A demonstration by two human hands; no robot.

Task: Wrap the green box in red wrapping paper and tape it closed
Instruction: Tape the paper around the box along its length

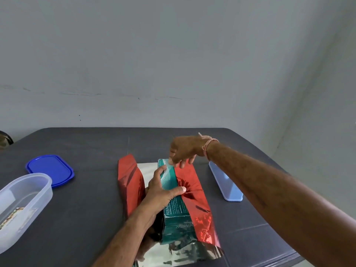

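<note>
Left hand (163, 193) clasped the stiff, likely light green cardboard box (170, 179) midway; right hand (185, 149) hovered slack, empty, at 12 o'clock over slippery-looking red foil wrapping paper (194, 182).

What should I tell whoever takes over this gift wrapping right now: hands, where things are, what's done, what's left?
Left hand: its grip spans the top of the green box, and the thumb pins the right side of the red paper against it.
Right hand: hovers over the box's far end with loose fingers, holding nothing I can see.
Where: the box lies on the paper, mid-table. The paper's left side stands up, not folded over.
Done: box set on paper, right side raised against it.
Left: fold the left side over, close both ends, tape. No tape in view.
</note>
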